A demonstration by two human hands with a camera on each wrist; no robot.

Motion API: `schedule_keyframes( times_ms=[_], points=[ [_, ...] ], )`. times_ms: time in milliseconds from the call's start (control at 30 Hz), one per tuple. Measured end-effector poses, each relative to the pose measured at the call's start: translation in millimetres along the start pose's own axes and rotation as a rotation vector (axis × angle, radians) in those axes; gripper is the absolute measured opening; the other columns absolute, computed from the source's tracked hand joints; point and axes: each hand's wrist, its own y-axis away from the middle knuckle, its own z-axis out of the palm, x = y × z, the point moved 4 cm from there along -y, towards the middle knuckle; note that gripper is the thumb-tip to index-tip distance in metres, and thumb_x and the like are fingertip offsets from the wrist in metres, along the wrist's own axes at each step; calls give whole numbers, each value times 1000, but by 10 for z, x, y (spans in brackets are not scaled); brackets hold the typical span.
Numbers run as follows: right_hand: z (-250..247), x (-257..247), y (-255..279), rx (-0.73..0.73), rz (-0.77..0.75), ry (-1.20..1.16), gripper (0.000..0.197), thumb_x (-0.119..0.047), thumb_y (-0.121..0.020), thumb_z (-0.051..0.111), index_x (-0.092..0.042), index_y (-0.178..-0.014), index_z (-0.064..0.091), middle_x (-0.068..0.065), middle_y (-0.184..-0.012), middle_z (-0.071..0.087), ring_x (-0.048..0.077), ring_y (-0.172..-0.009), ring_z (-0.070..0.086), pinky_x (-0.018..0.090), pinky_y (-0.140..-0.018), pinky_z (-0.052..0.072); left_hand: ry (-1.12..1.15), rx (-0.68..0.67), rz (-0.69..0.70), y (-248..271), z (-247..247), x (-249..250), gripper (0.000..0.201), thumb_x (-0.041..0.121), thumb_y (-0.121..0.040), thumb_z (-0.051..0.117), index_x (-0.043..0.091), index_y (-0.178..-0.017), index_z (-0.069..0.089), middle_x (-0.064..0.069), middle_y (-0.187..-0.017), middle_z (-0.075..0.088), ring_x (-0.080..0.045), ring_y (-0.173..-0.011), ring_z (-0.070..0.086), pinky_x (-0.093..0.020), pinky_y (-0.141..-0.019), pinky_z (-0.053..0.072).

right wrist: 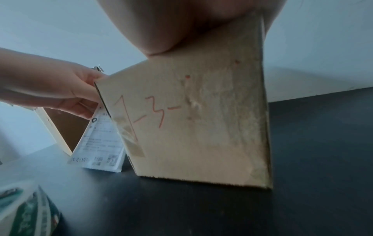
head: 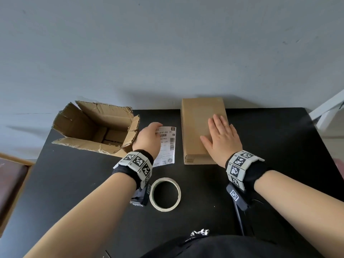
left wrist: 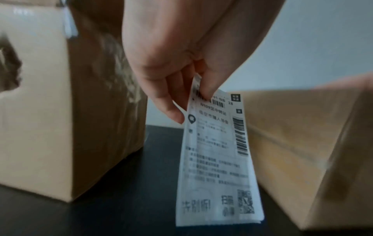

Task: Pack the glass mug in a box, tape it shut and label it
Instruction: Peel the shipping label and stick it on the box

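A closed brown cardboard box [head: 197,127] stands on the black table [head: 279,146]. My right hand [head: 221,136] lies flat on its top, fingers straight. Red handwriting marks the box's near side [right wrist: 181,127]. Left of it, my left hand [head: 149,136] pinches the top edge of a white shipping label [head: 167,146] between thumb and fingers [left wrist: 173,102]. The label [left wrist: 218,159] hangs with its lower edge on the table, printed with barcodes; it also shows in the right wrist view [right wrist: 101,143]. The glass mug is not in view.
An open, torn cardboard box [head: 96,127] stands at the table's far left corner, close to my left hand. A roll of clear tape [head: 165,194] lies near the front between my forearms. A wooden seat [head: 11,183] is at the left, a wall behind.
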Motion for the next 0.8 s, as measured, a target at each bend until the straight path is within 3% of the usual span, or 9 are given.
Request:
schedule_keyframes(
  times_ms=[67, 167, 233, 300, 367, 433, 567, 667, 800],
  points=[
    [-125, -33, 1, 29, -30, -86, 62, -47, -96, 33, -13, -148, 22, 4, -158, 13, 20, -146, 5, 39, -118, 7, 63, 68, 82, 67, -178, 173, 31, 14, -97, 42, 24, -126, 51, 3, -113, 63, -13, -90, 60, -30, -74, 54],
    [-401, -174, 68, 85, -107, -372, 56, -40, -93, 50, -11, -140, 40, 6, -145, 41, 20, -137, 32, 30, -112, 24, 138, 122, 189, 209, -412, 435, 28, 14, -97, 42, 20, -121, 56, 3, -111, 65, -16, -98, 61, -30, -80, 52],
    [-584, -279, 142, 112, -124, -589, 50, -32, -89, 60, -10, -133, 49, 3, -127, 56, 17, -119, 51, 16, -97, 37, 150, 146, 269, 310, -506, 601, 28, 13, -96, 43, 18, -119, 58, 0, -111, 67, -18, -101, 61, -33, -84, 51],
    [-742, -328, 218, 189, -111, -756, 33, -25, -87, 64, -9, -116, 61, -1, -101, 63, 8, -88, 58, 1, -72, 38, 148, 155, 334, 415, -555, 743, 28, 12, -95, 44, 19, -117, 59, -1, -109, 68, -20, -98, 62, -36, -83, 52],
    [-873, -314, 286, 283, -106, -837, 11, -20, -88, 62, -11, -93, 67, -3, -82, 65, 1, -70, 55, 4, -62, 39, 131, 158, 370, 509, -582, 844, 28, 12, -95, 44, 20, -118, 59, 1, -107, 67, -19, -96, 62, -34, -80, 51],
    [-938, -270, 348, 299, -98, -885, 11, -18, -90, 60, -12, -83, 66, -7, -72, 63, 0, -65, 56, 13, -64, 43, 120, 165, 391, 595, -604, 921, 30, 13, -95, 44, 21, -120, 57, 1, -109, 66, -19, -97, 61, -28, -77, 48],
    [-1004, -204, 479, 302, -90, -906, 13, -17, -91, 58, -12, -82, 65, -7, -70, 63, 5, -66, 58, 22, -68, 50, 68, 290, 381, 755, -627, 1000, 37, 20, -91, 56, 18, -127, 50, -4, -125, 52, -21, -111, 52, -30, -88, 43],
    [-1031, -147, 567, 324, -77, -972, 11, -17, -90, 58, -17, -81, 64, -5, -71, 64, 9, -68, 61, 24, -69, 53, -20, 443, 467, 919, -615, 1116, 28, 22, -84, 64, 14, -110, 60, -6, -114, 52, -26, -103, 52, -30, -85, 39],
    [-1083, -129, 668, 332, -97, -1082, 17, -15, -90, 58, -19, -75, 64, -2, -66, 63, 5, -59, 60, 14, -57, 49, -30, 256, 526, 1033, -484, 1252, 26, 23, -93, 51, 20, -117, 62, -1, -118, 56, -21, -101, 57, -34, -82, 47]
  ],
)
